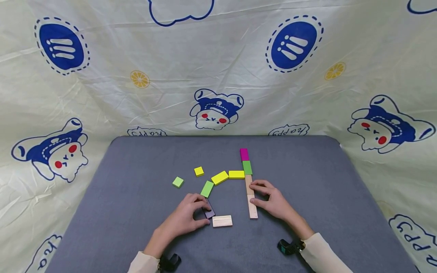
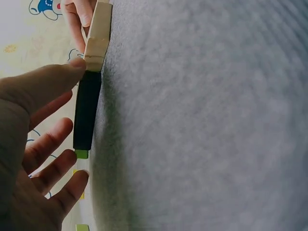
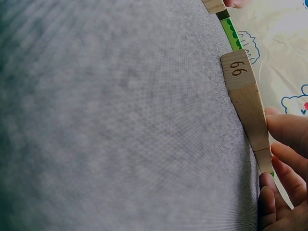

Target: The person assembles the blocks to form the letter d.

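My left hand [image 1: 184, 214] is at a dark purple block [image 1: 209, 211], its fingers spread loosely along it and its thumb by the block's near end. Beside that end lies a plain wooden block [image 1: 222, 221]. In the left wrist view the thumb [image 2: 72, 71] appears close to where the dark block [image 2: 87, 113] meets the wooden one; contact is hard to tell. My right hand [image 1: 273, 199], fingers loosely bent, rests along the right side of two plain wooden blocks [image 1: 252, 208] laid end to end. The right wrist view shows "66" on the nearest block's end [image 3: 237, 70].
A green block [image 1: 247, 167] and a magenta block [image 1: 244, 154] extend the wooden row away from me. Two yellow blocks [image 1: 236, 174] and a green block [image 1: 206, 189] curve from it to the purple one. Loose yellow [image 1: 199, 171] and light green [image 1: 178, 182] blocks lie left.
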`<state>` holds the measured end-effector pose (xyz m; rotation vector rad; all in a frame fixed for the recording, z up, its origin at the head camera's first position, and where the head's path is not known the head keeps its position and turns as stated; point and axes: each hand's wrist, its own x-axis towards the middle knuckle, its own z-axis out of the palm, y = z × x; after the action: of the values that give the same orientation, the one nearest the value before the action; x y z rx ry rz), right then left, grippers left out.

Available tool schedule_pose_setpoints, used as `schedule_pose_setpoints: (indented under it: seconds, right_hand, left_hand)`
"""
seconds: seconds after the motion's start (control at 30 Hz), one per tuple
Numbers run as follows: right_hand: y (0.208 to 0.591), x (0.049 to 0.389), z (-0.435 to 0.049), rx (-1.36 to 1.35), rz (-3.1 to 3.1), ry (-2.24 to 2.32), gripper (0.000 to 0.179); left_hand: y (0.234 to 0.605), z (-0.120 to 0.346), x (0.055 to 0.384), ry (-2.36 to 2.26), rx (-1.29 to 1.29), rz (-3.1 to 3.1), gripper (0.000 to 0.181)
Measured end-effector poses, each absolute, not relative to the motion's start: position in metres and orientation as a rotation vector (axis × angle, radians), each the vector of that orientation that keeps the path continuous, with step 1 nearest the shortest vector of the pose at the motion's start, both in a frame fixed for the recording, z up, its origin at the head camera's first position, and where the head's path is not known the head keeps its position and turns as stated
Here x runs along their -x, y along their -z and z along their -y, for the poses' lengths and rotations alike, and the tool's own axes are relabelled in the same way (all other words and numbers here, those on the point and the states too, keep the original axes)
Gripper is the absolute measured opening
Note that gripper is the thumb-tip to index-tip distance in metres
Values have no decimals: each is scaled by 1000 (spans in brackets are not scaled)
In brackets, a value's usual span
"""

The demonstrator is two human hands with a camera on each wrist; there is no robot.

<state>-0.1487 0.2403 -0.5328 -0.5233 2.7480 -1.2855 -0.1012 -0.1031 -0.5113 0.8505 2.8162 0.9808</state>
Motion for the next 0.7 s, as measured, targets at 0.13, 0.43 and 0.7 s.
schedule_pose_setpoints:
  seconds: [0.13, 0.43, 0.7]
  right_hand:
    - [534, 149, -241, 532, -2756, 1288, 46]
    - [535, 150, -240, 519, -2758, 1267, 47]
    - [534, 150, -241, 538, -2759, 1279, 47]
  left_hand:
    - [510, 100, 101, -935, -841, -2835, 28]
    - [509, 90, 102, -857, -887, -2933, 27]
    - [509, 87, 107, -894, -895, -2966, 26]
